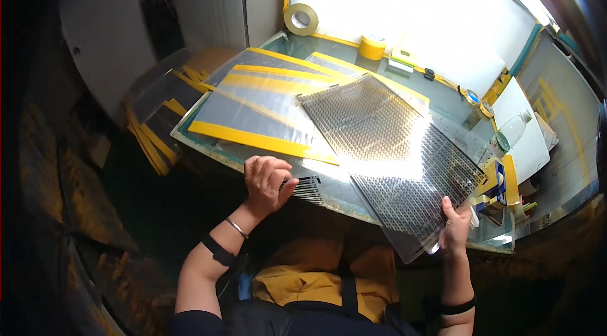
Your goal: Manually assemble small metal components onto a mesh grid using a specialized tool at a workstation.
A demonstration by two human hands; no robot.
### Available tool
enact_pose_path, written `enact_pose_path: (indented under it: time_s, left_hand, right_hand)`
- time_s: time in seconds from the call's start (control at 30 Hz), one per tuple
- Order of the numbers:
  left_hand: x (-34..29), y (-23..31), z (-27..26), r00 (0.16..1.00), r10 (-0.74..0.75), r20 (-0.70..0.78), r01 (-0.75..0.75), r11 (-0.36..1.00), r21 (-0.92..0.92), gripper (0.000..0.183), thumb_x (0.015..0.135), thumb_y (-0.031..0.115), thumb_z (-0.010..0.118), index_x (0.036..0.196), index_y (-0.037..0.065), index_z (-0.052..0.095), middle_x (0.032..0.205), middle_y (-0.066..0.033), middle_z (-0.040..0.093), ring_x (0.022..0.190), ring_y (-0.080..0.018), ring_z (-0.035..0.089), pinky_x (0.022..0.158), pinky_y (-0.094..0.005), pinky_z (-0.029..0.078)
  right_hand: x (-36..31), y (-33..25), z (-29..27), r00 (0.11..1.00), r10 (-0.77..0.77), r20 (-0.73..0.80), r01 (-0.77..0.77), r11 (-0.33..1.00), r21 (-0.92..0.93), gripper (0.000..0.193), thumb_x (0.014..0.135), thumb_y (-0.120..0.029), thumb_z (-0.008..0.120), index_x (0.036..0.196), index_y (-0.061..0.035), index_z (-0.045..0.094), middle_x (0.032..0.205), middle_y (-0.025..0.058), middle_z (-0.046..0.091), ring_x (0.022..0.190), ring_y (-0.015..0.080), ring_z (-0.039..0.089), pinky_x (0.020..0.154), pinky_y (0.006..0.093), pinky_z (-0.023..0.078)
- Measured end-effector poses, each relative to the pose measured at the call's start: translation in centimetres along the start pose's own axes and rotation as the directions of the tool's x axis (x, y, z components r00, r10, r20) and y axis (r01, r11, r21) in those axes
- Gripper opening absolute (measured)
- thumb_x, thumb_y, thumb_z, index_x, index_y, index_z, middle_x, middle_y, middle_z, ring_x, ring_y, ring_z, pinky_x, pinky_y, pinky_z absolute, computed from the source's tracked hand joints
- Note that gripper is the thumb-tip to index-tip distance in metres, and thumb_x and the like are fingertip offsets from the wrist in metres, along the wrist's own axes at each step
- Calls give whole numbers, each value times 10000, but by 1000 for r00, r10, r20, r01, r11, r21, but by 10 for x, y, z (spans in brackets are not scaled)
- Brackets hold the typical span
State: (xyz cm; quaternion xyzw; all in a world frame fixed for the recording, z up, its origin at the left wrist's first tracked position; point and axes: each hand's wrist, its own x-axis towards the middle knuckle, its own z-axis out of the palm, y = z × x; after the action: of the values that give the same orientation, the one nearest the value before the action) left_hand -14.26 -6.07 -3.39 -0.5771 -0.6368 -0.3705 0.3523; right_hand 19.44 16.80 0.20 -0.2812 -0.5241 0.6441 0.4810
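Note:
A large see-through sheet (404,190) with a dense dark pattern slants across the table, lit by a bright glare at its middle. My right hand (454,227) grips its near right edge, thumb on top and fingers hidden beneath. My left hand (267,183) hovers at the table's front edge, fingers loosely curled and thumb apart, holding nothing that I can see. Beside that thumb shows a small dark-striped patch (306,190); whether the hand touches it I cannot tell. Left of the patterned sheet lie several clear sheets edged with yellow tape (253,140), overlapping one another.
A glass-topped table (341,200) carries everything, with a glaring white panel (404,0) behind. At the back are a tape roll (301,19) and a yellow roll (372,47). A clear bottle (513,130) and a blue-and-yellow tape dispenser (496,187) stand right. Yellow strips (152,146) hang left.

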Motion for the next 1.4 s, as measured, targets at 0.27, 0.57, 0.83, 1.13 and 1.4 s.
enact_pose_path:
  time_s: [0.27, 0.57, 0.83, 1.13, 1.4]
  left_hand:
    - [73, -60, -51, 885, 410, -221, -260, 829, 495, 242, 1001, 152, 503, 764, 107, 493, 633, -67, 489, 546, -259, 521, 540, -374, 433]
    - [219, 23, 61, 728, 645, 233, -634, 762, -130, 456, 956, 467, 563, 679, 118, 464, 445, -11, 409, 362, -146, 472, 359, -303, 395]
    - [198, 100, 150, 756, 653, 43, -605, 723, -333, 469, 939, 469, 576, 672, 104, 452, 484, -37, 488, 476, -202, 579, 456, -346, 462]
    - [188, 11, 79, 954, 208, 217, -164, 965, -204, 638, 822, 312, 762, 1272, -21, 457, 1236, -239, 524, 1170, -390, 505, 1031, -452, 399]
    - [182, -120, -42, 706, -488, 514, 701, 374, -607, 1014, 775, 367, 841, 1456, -59, 223, 1447, -287, 382, 1369, -311, 391, 1124, -388, 359]
  right_hand:
    - [-3, -12, 16, 995, -22, 98, 19, 999, 37, 510, 896, 49, 605, 1377, 31, 434, 1306, 125, 548, 1152, 214, 545, 1022, 352, 419]
    - [-12, -9, 44, 944, 227, 237, -269, 949, 164, 337, 969, -60, 573, 1274, 57, 492, 1185, 126, 613, 1008, 195, 616, 890, 335, 525]
    - [-14, -23, 48, 837, 459, 297, -405, 886, -226, 378, 954, -147, 647, 1274, -1, 510, 1117, 91, 647, 933, 156, 652, 764, 321, 564]
    - [-6, -15, 22, 970, -31, 242, 14, 997, 74, 368, 919, 52, 583, 1285, 46, 541, 1181, 111, 643, 966, 152, 638, 871, 292, 519]
    - [15, -71, 7, 874, -463, 145, 483, 859, -170, 280, 919, -14, 639, 1195, 24, 605, 1013, 75, 691, 861, 113, 647, 711, 261, 526]
